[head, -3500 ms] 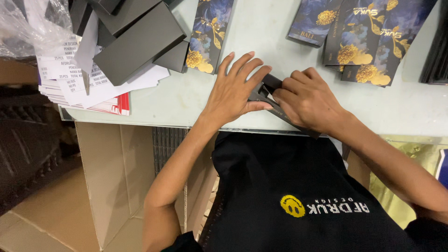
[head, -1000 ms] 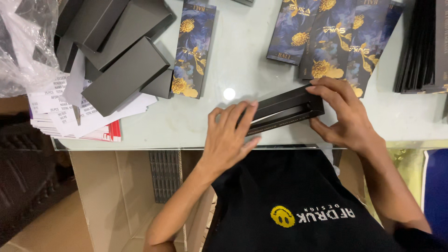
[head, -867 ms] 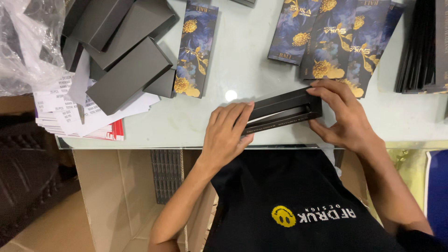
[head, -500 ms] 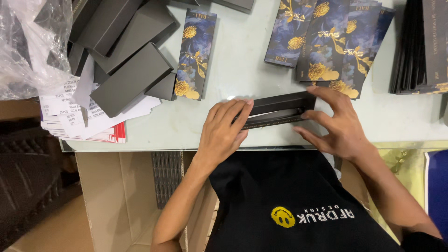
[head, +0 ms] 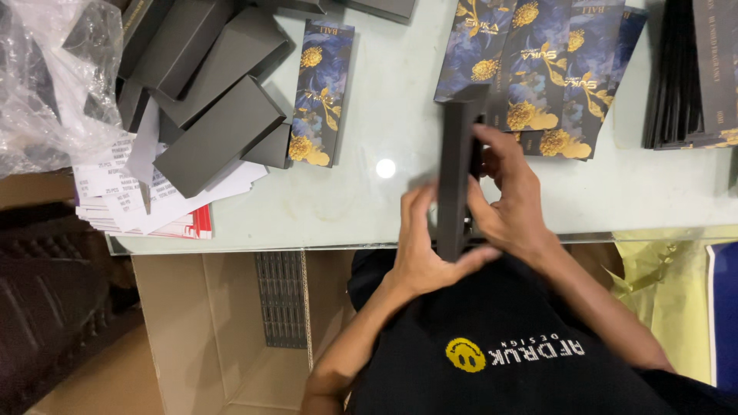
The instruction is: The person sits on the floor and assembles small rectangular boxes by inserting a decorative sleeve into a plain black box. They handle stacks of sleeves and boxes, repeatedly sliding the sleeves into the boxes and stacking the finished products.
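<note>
Single view, head-worn camera, looking almost straight down over the wearer's chest; black printed shirt [head: 507, 346] fills the bottom of frame, so the lens sits close above the torso; the pale glass-topped table [head: 384, 207] runs across the upper half, its near edge about mid-frame; both hands sit near centre, left hand [head: 423, 246] and right hand [head: 511, 204], close to the lens and slightly motion-blurred; left of frame takes in the open brown cardboard carton [head: 223, 323] on the floor below the table edge; far side of the table is cut off at the top; no second view, so no shared area.
</note>
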